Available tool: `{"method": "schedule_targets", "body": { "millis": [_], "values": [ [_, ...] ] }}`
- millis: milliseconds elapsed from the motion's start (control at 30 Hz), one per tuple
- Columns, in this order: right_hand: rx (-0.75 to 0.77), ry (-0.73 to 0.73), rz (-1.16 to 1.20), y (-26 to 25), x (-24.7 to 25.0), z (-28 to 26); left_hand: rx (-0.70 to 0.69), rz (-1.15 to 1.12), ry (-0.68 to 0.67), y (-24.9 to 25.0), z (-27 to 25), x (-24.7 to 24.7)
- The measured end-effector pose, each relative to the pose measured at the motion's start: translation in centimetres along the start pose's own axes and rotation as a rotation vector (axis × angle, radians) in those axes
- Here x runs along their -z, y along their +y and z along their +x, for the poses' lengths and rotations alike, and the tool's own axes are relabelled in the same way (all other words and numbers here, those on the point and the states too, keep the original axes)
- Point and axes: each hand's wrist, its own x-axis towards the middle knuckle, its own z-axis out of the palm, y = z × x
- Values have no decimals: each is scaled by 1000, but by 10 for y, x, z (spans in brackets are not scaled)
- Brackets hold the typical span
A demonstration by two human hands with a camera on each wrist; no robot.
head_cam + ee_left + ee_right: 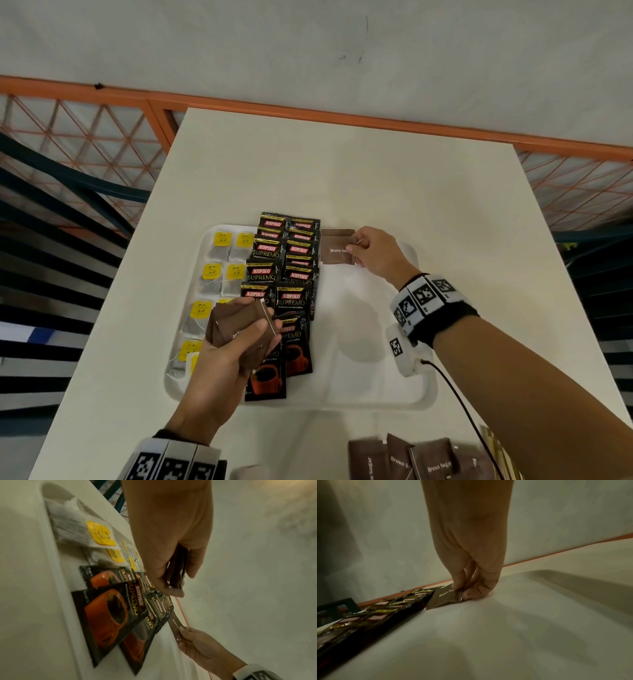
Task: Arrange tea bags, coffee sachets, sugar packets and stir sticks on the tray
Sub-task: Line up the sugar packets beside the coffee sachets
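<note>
Pinching a brown sugar packet (337, 251) at its right edge, the right hand (375, 255) holds it flat at the far end of the white tray (376, 394), just beside the two overlapping columns of black coffee sachets (284, 274). The left hand (222, 356) grips a small stack of sugar packets (239, 325) above the near sachets, with tea bags (222, 270) along the tray's left side. More loose sugar packets (421, 459) lie on the desk (342, 171) near the person.
</note>
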Motion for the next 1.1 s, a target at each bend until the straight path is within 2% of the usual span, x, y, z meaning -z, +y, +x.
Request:
{"method": "schedule_targets", "body": {
  "millis": [333,567,633,767,833,933,1100],
  "values": [
    [11,15,10,1,-4,-1,5,-5,-20,0,-2,-4],
    [83,166,19,-17,0,-26,78,-188,-106,7,-3,-10],
    [131,101,48,-29,-3,-44,59,-179,-91,7,-1,-15],
    [217,-226,136,-49,-16,-84,16,-126,-102,6,3,-23],
    [229,-343,215,-56,-19,-99,-2,-91,-115,4,4,-23],
    [231,-386,361,-59,-18,-108,0,-51,-109,2,6,-20],
    [247,-473,301,-53,-22,-109,-1,-3,-122,-2,5,-17]
  ]
}}
